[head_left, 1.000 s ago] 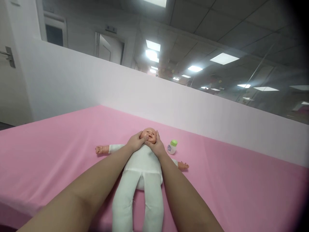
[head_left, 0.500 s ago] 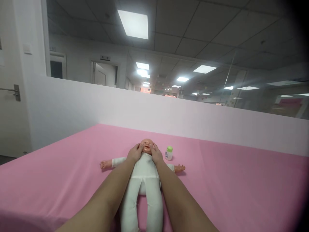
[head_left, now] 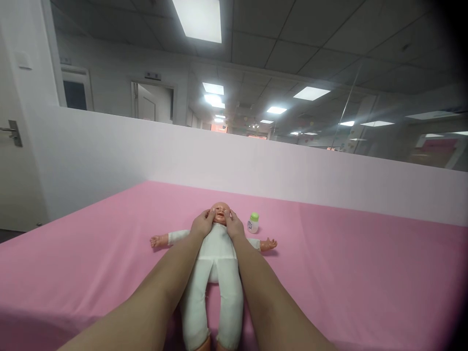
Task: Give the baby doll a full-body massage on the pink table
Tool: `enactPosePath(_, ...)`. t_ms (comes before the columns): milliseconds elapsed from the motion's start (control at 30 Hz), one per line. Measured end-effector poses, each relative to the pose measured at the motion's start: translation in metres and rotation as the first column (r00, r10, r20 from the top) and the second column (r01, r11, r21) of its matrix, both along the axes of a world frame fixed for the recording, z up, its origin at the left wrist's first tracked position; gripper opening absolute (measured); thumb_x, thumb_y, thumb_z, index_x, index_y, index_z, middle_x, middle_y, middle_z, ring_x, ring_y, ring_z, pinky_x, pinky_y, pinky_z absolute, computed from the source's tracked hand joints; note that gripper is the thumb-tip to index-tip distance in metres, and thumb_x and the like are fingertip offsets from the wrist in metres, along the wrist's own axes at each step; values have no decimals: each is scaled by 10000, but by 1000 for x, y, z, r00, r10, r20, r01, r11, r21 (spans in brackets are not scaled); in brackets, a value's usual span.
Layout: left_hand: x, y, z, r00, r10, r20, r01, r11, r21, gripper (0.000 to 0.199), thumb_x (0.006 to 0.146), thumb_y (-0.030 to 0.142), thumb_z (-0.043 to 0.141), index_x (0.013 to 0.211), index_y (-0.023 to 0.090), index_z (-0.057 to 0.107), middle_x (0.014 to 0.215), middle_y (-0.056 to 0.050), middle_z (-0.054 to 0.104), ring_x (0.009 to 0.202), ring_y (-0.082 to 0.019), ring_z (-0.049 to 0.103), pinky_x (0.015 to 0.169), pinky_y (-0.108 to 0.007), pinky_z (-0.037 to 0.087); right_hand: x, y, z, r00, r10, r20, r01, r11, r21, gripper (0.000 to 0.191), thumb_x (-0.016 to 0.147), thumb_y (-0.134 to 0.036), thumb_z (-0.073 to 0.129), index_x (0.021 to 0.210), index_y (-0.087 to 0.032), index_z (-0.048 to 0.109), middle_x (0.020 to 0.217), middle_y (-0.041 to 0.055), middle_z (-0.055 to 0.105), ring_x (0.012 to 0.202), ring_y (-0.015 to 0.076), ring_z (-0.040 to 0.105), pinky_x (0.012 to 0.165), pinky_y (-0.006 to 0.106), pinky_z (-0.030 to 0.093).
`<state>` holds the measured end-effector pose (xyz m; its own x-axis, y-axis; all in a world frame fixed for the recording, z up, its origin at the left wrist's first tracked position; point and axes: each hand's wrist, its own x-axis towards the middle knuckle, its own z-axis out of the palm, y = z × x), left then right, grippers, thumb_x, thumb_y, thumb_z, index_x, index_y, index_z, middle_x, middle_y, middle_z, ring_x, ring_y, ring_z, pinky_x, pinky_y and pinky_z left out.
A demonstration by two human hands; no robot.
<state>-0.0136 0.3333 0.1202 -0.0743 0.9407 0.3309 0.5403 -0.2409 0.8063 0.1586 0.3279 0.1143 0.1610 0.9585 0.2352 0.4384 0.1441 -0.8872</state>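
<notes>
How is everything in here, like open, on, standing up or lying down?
Baby doll: lying on its back, arms spread
Left hand: touching the doll's cheek
Right hand: touching the doll's other cheek
Green-capped bottle: upright, closed
Pink sheet: spread out, slightly creased
Ceiling light: on
Far door: open
Near door: can't tell

Place: office-like institutional interior — ceiling light panels [head_left: 312, 93] | windowed partition wall [head_left: 292, 168], far | sign plate [head_left: 152, 76], far left | lever-handled door [head_left: 18, 185], left

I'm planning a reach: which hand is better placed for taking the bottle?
Right, probably: the right hand is nearer the bottle; the left hand is across the doll's head.
</notes>
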Motion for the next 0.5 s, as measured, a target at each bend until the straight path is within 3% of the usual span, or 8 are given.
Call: enactPosePath(500,-3,2,-3,999,39,-32,-39,999,2,678,976,716,340,1274,215,685,1240,-139,743,1164,-315,682,994,-397,485,-4,3,-3,1000,-1,23,1,1000,-10,772,940,-777,389,1491,-257,533,1441,101,631,1330,293,587,1121,412,423)
